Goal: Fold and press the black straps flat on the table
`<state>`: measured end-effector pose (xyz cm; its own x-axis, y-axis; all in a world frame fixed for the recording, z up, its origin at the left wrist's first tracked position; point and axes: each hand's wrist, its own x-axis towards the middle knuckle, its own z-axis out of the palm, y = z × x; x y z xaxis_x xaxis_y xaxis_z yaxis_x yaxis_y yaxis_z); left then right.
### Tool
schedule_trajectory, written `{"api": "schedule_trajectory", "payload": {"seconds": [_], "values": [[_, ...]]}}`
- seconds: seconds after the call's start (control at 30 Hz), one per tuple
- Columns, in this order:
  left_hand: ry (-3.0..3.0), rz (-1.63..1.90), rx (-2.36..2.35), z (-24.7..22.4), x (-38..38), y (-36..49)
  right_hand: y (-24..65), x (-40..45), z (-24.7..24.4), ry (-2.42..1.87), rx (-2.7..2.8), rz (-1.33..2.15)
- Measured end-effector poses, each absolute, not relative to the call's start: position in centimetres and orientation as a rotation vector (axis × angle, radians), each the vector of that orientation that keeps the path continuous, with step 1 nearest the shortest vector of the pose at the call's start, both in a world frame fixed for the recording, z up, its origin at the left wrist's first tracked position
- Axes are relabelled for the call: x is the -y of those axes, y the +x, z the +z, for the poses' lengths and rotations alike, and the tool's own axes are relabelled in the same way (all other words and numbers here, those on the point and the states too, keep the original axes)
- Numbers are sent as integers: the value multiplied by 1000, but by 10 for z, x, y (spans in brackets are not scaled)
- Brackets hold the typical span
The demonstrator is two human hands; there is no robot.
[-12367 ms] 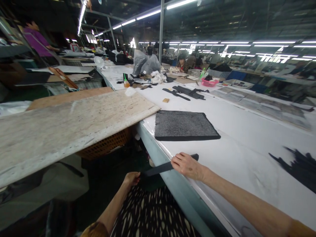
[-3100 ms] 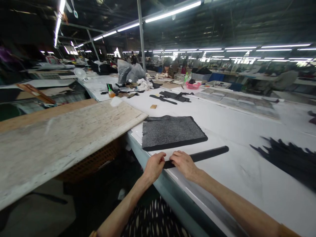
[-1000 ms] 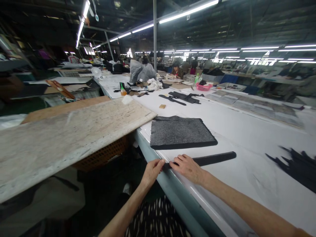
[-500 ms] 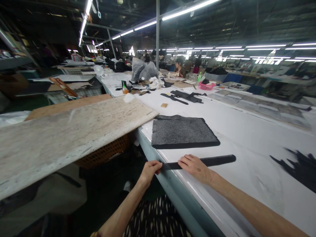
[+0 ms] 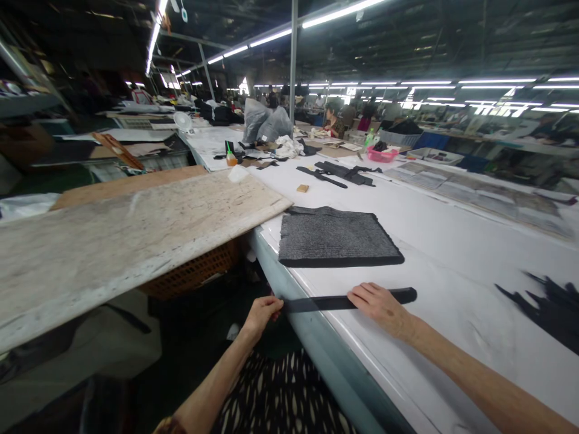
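A narrow black fabric strip (image 5: 333, 303) runs across the table's front edge, its right part lying on the white surface. My left hand (image 5: 262, 314) is closed on its left end in a pinch, just beyond the edge. Over the right half of the strip rests my right hand (image 5: 379, 308), with its fingers laid across the top and pressing down; its thumb is hidden. Past the strip's right of my fingers, the rounded end shows. Behind it lies a flat grey ribbed fabric panel (image 5: 337, 235) with a black lower border.
A pale, stained board (image 5: 136, 229) juts over the white table (image 5: 443, 253) from the left, above an orange basket (image 5: 194, 271). Black strips (image 5: 547, 310) lie at right, more black pieces (image 5: 346, 173) further back. A small tan block (image 5: 303, 188) sits behind the panel.
My left hand has drawn the strip leftward, so its right end has shifted left. My right hand has slid to the right along it.
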<state>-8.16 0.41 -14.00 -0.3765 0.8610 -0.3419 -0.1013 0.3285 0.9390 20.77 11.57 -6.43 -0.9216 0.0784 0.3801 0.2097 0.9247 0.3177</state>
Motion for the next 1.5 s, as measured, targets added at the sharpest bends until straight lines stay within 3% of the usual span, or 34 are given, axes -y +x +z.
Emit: {"api": "schedule_trajectory", "payload": {"seconds": [0.67, 0.87, 1.1, 1.5], "values": [[413, 1126, -1853, -211, 49, -134, 142, -94, -59, -26, 2817, -593], [638, 1231, -1877, -169, 32, -111, 145, -94, -61, -49, 2831, -599], [1098, 1137, -1449, -99, -7, -36, 142, -93, -61, -55, 2823, -626], [868, 1109, -1349, -103, -15, -34, 194, -116, -63, -216, 2754, -462]]}}
